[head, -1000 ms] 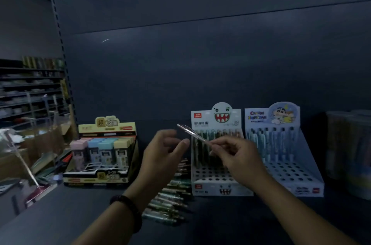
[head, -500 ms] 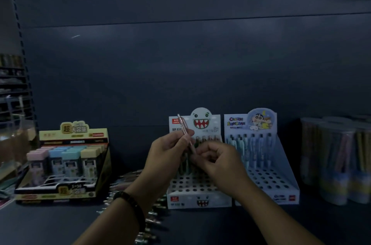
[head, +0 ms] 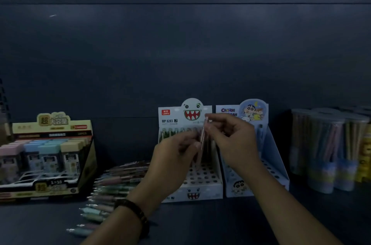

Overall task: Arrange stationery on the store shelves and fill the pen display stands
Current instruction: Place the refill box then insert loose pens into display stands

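Mid-frame, the pen has turned upright over the monster stand. The left hand and right hand each hold it in a pinching grip. Slotting seems next.

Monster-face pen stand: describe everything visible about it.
The monster-face pen stand is a white cardboard-looking display upright on the shelf, with a toothy face header, "MP 8283" print and a sloped tray of holes. Its back row holds pens; visible front holes are empty. The left hand and right hand hold a pen upright before it.
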The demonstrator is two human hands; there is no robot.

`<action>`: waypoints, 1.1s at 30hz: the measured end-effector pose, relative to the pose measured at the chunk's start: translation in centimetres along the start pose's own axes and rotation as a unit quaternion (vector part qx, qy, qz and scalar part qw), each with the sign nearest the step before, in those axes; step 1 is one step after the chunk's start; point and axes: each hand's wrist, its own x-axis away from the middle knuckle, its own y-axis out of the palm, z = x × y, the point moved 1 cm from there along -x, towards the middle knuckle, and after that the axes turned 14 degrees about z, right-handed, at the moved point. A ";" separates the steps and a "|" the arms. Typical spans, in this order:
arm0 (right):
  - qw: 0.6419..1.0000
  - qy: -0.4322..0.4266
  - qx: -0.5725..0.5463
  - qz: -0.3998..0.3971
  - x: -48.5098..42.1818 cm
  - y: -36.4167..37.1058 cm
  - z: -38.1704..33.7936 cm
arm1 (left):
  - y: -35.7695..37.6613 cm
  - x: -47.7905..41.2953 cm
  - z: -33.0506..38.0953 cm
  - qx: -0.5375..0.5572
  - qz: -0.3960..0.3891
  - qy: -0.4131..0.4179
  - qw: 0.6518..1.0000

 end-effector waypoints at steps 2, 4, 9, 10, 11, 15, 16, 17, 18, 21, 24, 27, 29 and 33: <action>0.998 -0.021 0.042 0.042 -0.2 -0.3 0.4 | -0.2 1.0 -1.1 -0.112 0.005 0.025 0.993; 0.992 -0.057 0.092 0.061 -0.3 -0.5 0.8 | -0.5 2.5 -1.8 -0.206 -0.023 0.088 0.974; 0.981 -0.098 0.163 0.029 0.2 0.2 1.6 | 0.1 5.3 -2.7 -0.297 -0.072 0.168 0.937; 0.980 -0.103 0.168 0.026 0.2 0.3 1.7 | 0.3 5.4 -2.9 -0.305 -0.070 0.174 0.934; 0.978 -0.111 0.176 0.026 0.2 0.4 1.8 | 0.4 5.6 -2.9 -0.309 -0.068 0.176 0.932; 0.973 -0.111 0.199 0.029 0.3 0.5 2.1 | 0.4 5.9 -2.9 -0.312 -0.055 0.185 0.930; 0.974 -0.104 0.199 0.023 0.3 0.5 2.2 | 0.4 5.9 -2.9 -0.313 -0.053 0.185 0.930; 0.975 -0.100 0.199 0.015 0.4 0.5 2.3 | 0.5 5.9 -2.9 -0.312 -0.054 0.182 0.931; 0.974 -0.101 0.201 0.009 0.5 0.6 2.3 | 0.5 6.0 -3.0 -0.310 -0.054 0.182 0.932; 0.968 -0.118 0.220 0.003 0.6 0.8 2.4 | 0.5 6.1 -3.1 -0.303 -0.056 0.179 0.934; 0.961 -0.136 0.242 -0.009 0.5 1.0 2.3 | 0.5 6.1 -3.2 -0.302 -0.058 0.177 0.935; 0.948 -0.124 0.292 -0.039 0.3 0.9 2.0 | 0.5 6.1 -3.4 -0.299 -0.056 0.181 0.935; 0.937 -0.101 0.328 -0.068 0.3 0.8 1.9 | 0.4 6.1 -3.5 -0.296 -0.056 0.184 0.936; 0.924 -0.061 0.365 -0.093 0.5 0.5 1.6 | 0.4 6.1 -3.8 -0.293 -0.055 0.189 0.936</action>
